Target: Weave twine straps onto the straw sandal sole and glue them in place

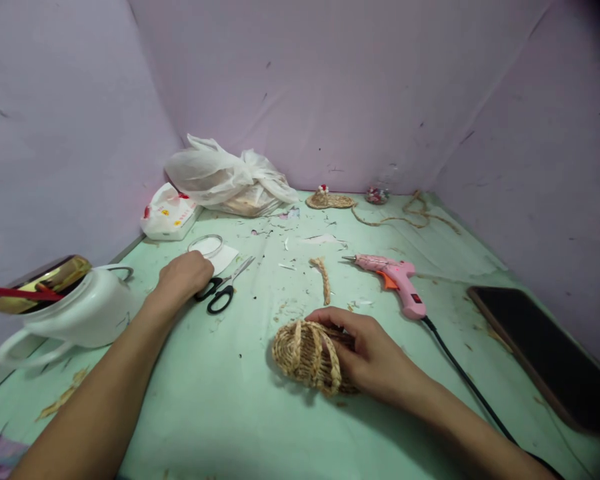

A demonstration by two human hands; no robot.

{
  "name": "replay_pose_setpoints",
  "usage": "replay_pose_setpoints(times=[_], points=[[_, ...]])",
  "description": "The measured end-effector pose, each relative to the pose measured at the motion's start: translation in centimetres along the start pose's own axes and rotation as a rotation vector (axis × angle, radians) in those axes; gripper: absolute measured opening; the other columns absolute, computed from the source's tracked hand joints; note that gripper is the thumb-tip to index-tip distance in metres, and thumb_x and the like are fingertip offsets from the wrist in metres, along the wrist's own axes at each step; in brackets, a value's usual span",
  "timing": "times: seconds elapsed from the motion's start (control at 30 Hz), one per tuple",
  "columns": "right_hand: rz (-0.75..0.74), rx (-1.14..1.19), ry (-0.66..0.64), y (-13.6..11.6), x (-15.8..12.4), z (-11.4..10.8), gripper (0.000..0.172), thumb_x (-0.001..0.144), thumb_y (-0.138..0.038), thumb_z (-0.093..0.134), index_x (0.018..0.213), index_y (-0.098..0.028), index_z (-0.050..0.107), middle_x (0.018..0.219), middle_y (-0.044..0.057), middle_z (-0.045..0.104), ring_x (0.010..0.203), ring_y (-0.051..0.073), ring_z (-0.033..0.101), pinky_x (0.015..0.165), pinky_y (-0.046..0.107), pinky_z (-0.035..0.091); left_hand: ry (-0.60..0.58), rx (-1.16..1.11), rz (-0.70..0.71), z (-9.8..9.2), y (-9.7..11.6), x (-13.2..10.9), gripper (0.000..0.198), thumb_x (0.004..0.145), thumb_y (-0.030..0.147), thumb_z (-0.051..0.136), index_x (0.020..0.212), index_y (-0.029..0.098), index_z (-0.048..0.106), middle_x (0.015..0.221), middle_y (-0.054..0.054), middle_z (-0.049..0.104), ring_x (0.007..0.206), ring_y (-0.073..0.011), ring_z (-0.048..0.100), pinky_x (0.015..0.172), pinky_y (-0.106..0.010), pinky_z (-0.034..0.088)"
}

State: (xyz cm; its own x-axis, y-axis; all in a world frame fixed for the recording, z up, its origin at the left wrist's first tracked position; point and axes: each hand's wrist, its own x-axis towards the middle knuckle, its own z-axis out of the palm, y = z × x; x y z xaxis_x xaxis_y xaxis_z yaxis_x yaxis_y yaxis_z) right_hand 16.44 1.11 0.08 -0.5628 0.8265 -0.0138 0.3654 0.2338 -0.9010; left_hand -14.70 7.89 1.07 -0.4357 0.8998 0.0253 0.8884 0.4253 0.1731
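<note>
My right hand (367, 350) is closed on a small woven straw slipper (307, 357) with braided straps across its top. The slipper's far end is hidden by the fingers. On the left, my left hand (187, 272) lies low over the table with its fingers curled and their tips hidden. It is right beside the black handles of the scissors (225, 293) and a white card (223, 259) with a thin clear ring (206, 245) on it. A short braided straw strip (323, 280) lies beyond the slipper.
A pink glue gun (393, 273) lies right of centre, its black cord trailing nearer. A phone (540, 353) rests at right, a white teapot-like vessel (95, 320) at left. Behind are a plastic bag (230, 177), a white box (170, 223), a straw sole (337, 201), beads (377, 195) and a cord (405, 220).
</note>
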Motion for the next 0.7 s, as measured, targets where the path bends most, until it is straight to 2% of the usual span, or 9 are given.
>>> replay_pose_setpoints(times=[0.1, 0.17, 0.23, 0.33, 0.4, 0.53, 0.7], points=[[0.003, -0.015, 0.006, 0.1, 0.0, 0.0, 0.025, 0.078, -0.011, 0.050, 0.098, -0.024, 0.060, 0.092, 0.001, 0.067, 0.084, 0.018, 0.061, 0.074, 0.030, 0.046, -0.024, 0.021, -0.005, 0.1, 0.4, -0.6, 0.030, 0.064, 0.023, 0.050, 0.091, 0.014, 0.062, 0.086, -0.019, 0.067, 0.078, -0.0346, 0.062, 0.059, -0.037, 0.044], [0.004, -0.017, 0.011, 0.1, 0.0, 0.0, 0.025, 0.078, -0.012, 0.050, 0.097, -0.023, 0.060, 0.091, 0.001, 0.067, 0.083, 0.018, 0.061, 0.073, 0.030, 0.046, 0.021, 0.024, -0.004, -0.2, 0.6, -1.1, 0.041, 0.067, 0.022, 0.048, 0.107, 0.016, 0.055, 0.102, -0.018, 0.063, 0.087, -0.0342, 0.061, 0.065, -0.039, 0.045], [0.015, -0.014, 0.012, -0.1, 0.0, 0.0, 0.023, 0.078, -0.013, 0.050, 0.096, -0.023, 0.060, 0.089, 0.002, 0.068, 0.081, 0.017, 0.062, 0.072, 0.030, 0.047, 0.104, 0.003, -0.010, -0.6, 0.7, -1.6, 0.044, 0.069, 0.021, 0.047, 0.113, 0.018, 0.050, 0.110, -0.015, 0.060, 0.095, -0.0320, 0.058, 0.073, -0.039, 0.045], [0.036, -0.014, 0.010, -0.3, 0.0, -0.1, 0.021, 0.078, -0.014, 0.051, 0.095, -0.022, 0.061, 0.087, 0.002, 0.068, 0.077, 0.017, 0.062, 0.070, 0.029, 0.047, 0.267, -0.072, -0.019, -1.1, 0.5, -1.9, 0.044, 0.070, 0.022, 0.047, 0.114, 0.018, 0.049, 0.102, -0.011, 0.062, 0.095, -0.0284, 0.058, 0.078, -0.037, 0.045], [0.052, -0.010, 0.014, -0.4, 0.0, -0.1, 0.020, 0.078, -0.015, 0.051, 0.093, -0.022, 0.062, 0.086, 0.002, 0.068, 0.076, 0.017, 0.062, 0.069, 0.029, 0.047, 0.320, -0.090, -0.021, -1.2, 0.3, -1.9, 0.043, 0.070, 0.023, 0.047, 0.112, 0.017, 0.052, 0.096, -0.010, 0.065, 0.092, -0.0283, 0.059, 0.078, -0.036, 0.045], [0.067, 0.001, 0.027, -0.2, -0.1, -0.1, 0.018, 0.079, -0.017, 0.052, 0.092, -0.023, 0.063, 0.083, 0.001, 0.069, 0.074, 0.017, 0.062, 0.067, 0.029, 0.047, 0.266, -0.047, -0.048, -1.1, 0.0, -1.4, 0.030, 0.069, 0.021, 0.045, 0.090, 0.017, 0.066, 0.088, -0.013, 0.068, 0.089, -0.0327, 0.060, 0.073, -0.040, 0.045], [0.046, 0.009, 0.033, -0.1, -0.1, -0.1, 0.019, 0.079, -0.018, 0.053, 0.093, -0.023, 0.063, 0.084, 0.001, 0.069, 0.076, 0.017, 0.062, 0.068, 0.030, 0.047, 0.147, 0.127, -0.112, -1.2, 0.1, -0.9, 0.025, 0.066, 0.023, 0.050, 0.081, 0.014, 0.068, 0.087, -0.020, 0.066, 0.085, -0.0402, 0.059, 0.064, -0.044, 0.044]])
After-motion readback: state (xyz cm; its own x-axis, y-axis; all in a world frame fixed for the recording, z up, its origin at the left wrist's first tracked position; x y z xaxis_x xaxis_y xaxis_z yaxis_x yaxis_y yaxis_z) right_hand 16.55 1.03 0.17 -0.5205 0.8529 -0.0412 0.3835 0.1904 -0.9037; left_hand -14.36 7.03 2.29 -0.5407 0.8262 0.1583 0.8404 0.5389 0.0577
